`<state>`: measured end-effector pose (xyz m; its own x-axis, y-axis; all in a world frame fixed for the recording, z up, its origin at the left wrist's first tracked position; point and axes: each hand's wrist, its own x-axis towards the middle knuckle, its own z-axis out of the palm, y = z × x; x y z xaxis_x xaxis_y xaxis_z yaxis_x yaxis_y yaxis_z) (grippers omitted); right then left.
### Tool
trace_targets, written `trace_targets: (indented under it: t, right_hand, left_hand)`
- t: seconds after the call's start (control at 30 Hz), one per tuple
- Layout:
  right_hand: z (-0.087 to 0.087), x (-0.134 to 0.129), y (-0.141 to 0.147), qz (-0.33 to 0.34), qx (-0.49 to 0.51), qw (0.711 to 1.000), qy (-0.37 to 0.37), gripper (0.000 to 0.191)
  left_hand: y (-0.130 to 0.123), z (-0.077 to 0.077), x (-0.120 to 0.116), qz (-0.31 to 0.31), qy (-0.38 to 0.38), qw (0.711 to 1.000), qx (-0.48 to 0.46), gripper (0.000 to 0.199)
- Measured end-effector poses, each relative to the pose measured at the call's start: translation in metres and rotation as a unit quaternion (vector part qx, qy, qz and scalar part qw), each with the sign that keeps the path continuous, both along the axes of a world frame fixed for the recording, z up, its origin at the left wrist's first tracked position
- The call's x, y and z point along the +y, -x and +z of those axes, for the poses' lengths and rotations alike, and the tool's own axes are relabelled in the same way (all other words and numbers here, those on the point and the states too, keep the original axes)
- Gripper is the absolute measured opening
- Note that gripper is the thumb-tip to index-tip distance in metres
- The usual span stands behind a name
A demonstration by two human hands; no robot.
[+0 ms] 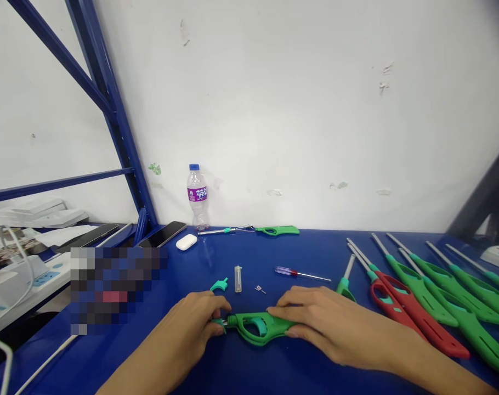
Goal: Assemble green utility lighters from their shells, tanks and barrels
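Observation:
A green lighter body point(274, 325) with a teal trigger inside its loop lies low on the blue table. My right hand point(315, 321) grips its handle end between thumb and fingers. At the other end my left hand point(200, 318) pinches a small teal part point(221, 323) beside the body's narrow tip, where a bit of metal shows. Just beyond my hands are a loose teal trigger piece point(219, 284), a clear fuel tank point(238, 279), a tiny part with a pin point(259, 289) and a screwdriver point(302, 274) with a clear and red handle.
Several green and red lighters point(428, 307) lie at the right. Near the wall are an opened green lighter point(277, 230), a bottle point(198, 200), a white case point(186, 242) and a phone point(163, 235). A blue frame point(109, 109) and power strips point(44, 278) are at the left.

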<state>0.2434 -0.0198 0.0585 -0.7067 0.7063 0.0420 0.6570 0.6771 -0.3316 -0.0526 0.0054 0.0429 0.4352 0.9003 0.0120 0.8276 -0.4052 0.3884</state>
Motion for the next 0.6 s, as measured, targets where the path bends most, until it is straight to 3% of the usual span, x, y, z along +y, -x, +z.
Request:
trace_targets:
  t: [0.17,0.6]
  right_hand:
    - [-0.001,0.001,0.003,0.008,-0.018,1.0,-0.01,0.038]
    - [-0.001,-0.001,0.005,-0.001,-0.013,1.0,0.003,0.037]
  left_hand:
    - [0.0,0.002,-0.001,0.019,0.019,1.0,0.012,0.032]
    - [-0.012,0.004,-0.003,-0.063,0.016,0.998,0.02,0.028]
